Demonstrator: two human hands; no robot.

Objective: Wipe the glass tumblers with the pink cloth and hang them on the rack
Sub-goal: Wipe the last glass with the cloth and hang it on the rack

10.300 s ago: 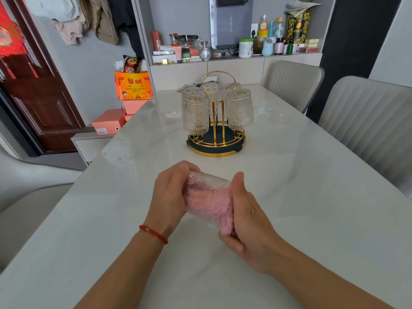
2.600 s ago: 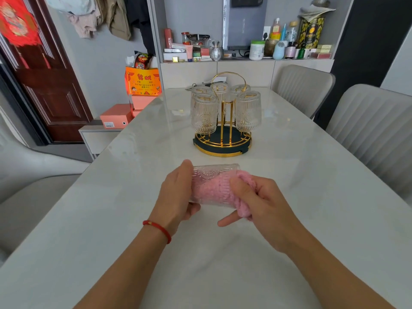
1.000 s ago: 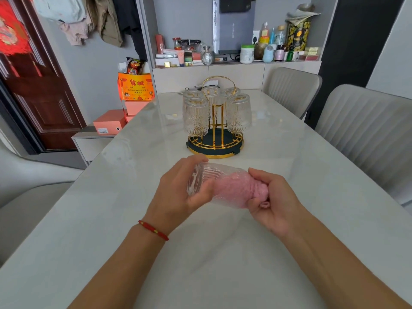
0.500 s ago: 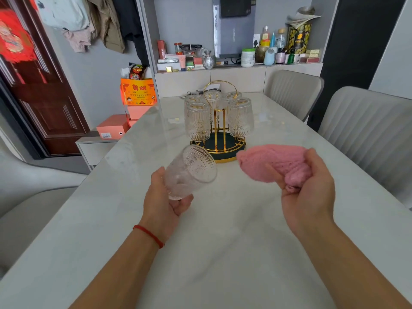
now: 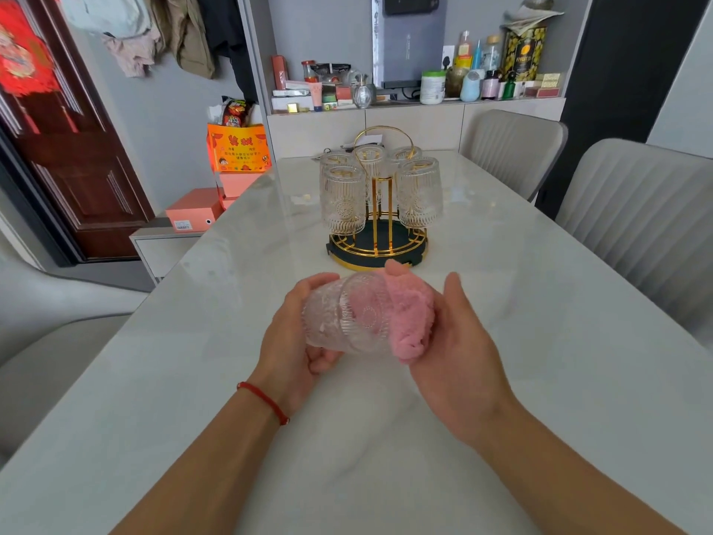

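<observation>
Tumbler (image 5: 339,318) lies sideways above the bench (image 5: 540,341), gripped round its base by the left hand (image 5: 293,341). Right hand (image 5: 459,341) clutches the pink cloth (image 5: 405,318) against its outside. Five tumblers (image 5: 343,198) hang upturned on the gold rack (image 5: 380,241).

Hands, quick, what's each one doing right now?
Left hand: grips the glass tumbler.
Right hand: holds the pink cloth against the tumbler.

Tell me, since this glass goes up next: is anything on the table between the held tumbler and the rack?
Nothing visible. The tumbler in the left hand faces bare table up to the rack. Five tumblers already hang there; a free peg isn't clearly visible.
</observation>
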